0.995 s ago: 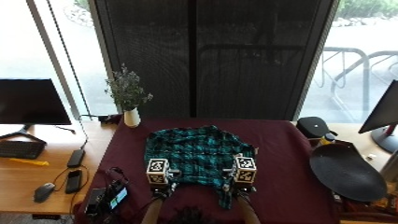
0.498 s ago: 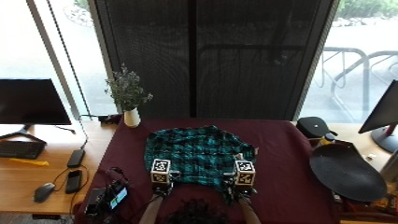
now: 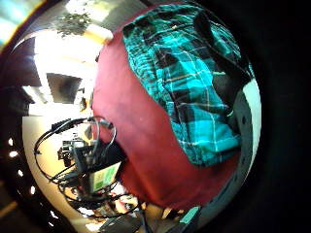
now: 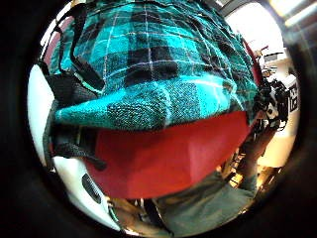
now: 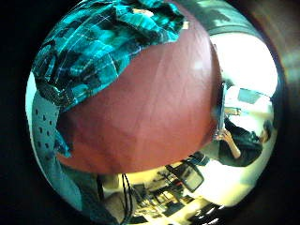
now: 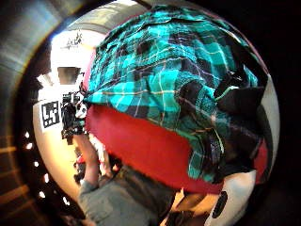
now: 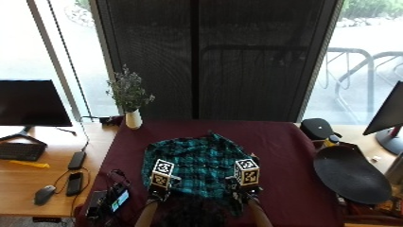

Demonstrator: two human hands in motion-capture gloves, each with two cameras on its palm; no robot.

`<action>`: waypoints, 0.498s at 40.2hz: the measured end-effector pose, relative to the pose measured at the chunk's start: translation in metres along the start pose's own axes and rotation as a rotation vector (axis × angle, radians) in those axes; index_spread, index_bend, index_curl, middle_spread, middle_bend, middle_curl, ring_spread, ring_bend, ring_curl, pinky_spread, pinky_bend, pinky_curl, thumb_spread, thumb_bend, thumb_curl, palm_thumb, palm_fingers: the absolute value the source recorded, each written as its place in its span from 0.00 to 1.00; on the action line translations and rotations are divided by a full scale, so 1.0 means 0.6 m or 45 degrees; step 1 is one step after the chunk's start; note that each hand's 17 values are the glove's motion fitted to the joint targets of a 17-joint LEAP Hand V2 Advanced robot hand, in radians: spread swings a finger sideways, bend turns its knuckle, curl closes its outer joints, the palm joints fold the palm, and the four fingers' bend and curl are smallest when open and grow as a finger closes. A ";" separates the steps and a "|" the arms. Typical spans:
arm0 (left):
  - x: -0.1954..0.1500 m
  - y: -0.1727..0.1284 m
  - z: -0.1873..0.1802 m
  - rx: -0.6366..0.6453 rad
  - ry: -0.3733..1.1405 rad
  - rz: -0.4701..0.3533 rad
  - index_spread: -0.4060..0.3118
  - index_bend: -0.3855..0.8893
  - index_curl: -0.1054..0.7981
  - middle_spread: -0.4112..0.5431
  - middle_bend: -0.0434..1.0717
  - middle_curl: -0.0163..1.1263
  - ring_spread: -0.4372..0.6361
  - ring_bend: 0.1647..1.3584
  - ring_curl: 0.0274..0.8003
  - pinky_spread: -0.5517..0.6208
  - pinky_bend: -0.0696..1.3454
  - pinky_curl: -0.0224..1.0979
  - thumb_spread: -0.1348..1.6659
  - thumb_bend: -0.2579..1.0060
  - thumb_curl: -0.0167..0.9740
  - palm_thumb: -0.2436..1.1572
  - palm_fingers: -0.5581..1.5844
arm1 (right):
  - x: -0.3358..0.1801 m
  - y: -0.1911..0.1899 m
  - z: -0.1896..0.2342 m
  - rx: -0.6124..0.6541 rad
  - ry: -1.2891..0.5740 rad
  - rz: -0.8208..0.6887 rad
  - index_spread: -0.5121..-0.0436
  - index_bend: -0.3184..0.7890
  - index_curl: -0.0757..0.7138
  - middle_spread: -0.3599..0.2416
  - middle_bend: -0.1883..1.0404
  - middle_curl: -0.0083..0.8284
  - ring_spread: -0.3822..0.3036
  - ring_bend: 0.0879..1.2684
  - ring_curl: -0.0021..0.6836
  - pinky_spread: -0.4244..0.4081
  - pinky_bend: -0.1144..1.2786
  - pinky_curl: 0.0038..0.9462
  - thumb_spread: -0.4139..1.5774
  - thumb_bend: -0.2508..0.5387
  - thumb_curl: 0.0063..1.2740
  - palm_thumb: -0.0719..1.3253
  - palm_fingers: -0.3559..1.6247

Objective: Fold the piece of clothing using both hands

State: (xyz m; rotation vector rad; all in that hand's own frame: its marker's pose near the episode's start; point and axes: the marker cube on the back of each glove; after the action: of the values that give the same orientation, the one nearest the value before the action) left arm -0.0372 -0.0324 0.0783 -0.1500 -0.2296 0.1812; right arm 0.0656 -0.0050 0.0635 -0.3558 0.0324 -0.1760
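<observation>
Tablecloth (image 7: pixel 283 156), maroon, covers the work table, and on it I see 1 teal plaid shirt (image 7: pixel 200 163) lying spread out at the middle, its near hem toward the person. From the outside view I place both hands at that near edge: left hand (image 7: pixel 159 191) at the shirt's near left corner, right hand (image 7: pixel 247 194) at the near right corner, forearms reaching straight up from the table's near side, roughly level with each other. The palm views show plaid cloth close against each palm and lapping over the edge of the glove, so I judge each hand to be gripping the hem, though no fingertip is plainly visible. My judgement: this is the start of the 1st fold. To do it well, I would lift both corners together, keep the hem taut between the 2 hands, and carry it evenly toward the far edge. A small vase of dried flowers (image 7: pixel 131 101) stands beyond the shirt.
</observation>
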 end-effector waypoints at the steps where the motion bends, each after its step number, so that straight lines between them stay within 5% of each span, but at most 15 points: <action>1: -0.003 0.010 -0.007 -0.051 0.004 0.015 0.17 0.49 0.58 0.10 0.42 0.44 0.10 0.37 0.45 0.40 0.16 0.29 0.76 0.22 0.34 0.67 0.81 | -0.001 0.006 -0.006 -0.041 -0.009 -0.029 0.42 0.44 0.57 0.24 0.38 0.48 0.15 0.35 0.54 0.26 0.37 0.35 0.73 0.38 0.30 0.76 0.79; 6: -0.014 0.056 -0.058 -0.302 0.067 0.121 0.15 0.49 0.60 0.09 0.43 0.45 0.08 0.37 0.46 0.38 0.15 0.28 0.75 0.21 0.35 0.69 0.81 | -0.004 0.025 -0.052 -0.167 -0.076 -0.184 0.43 0.41 0.56 0.23 0.38 0.50 0.14 0.36 0.56 0.22 0.39 0.37 0.72 0.35 0.31 0.76 0.80; 10: -0.032 0.032 -0.103 -0.309 0.103 0.153 0.14 0.49 0.61 0.08 0.43 0.45 0.07 0.37 0.47 0.38 0.15 0.28 0.75 0.20 0.35 0.69 0.81 | 0.007 -0.005 -0.116 -0.140 -0.234 -0.253 0.44 0.40 0.55 0.23 0.39 0.51 0.13 0.37 0.57 0.20 0.40 0.38 0.72 0.32 0.32 0.76 0.80; 15: -0.062 -0.046 -0.153 -0.254 0.103 0.060 0.14 0.48 0.62 0.07 0.45 0.45 0.06 0.38 0.48 0.38 0.14 0.27 0.74 0.20 0.35 0.70 0.81 | 0.030 -0.089 -0.197 -0.034 -0.507 -0.200 0.45 0.35 0.51 0.22 0.43 0.54 0.14 0.41 0.60 0.18 0.44 0.39 0.70 0.29 0.33 0.75 0.81; 20: -0.090 -0.133 -0.230 -0.220 0.034 -0.112 0.13 0.46 0.63 0.07 0.46 0.46 0.06 0.39 0.49 0.37 0.14 0.26 0.74 0.20 0.35 0.71 0.81 | 0.032 -0.185 -0.299 0.265 -0.778 -0.217 0.46 0.35 0.48 0.22 0.47 0.57 0.16 0.47 0.63 0.15 0.45 0.40 0.67 0.29 0.35 0.74 0.82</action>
State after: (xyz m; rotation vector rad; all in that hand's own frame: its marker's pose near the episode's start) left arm -0.0428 -0.1381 -0.0526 -0.3135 -0.2246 0.0715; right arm 0.0549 -0.1723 -0.0656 -0.1929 -0.6167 -0.2307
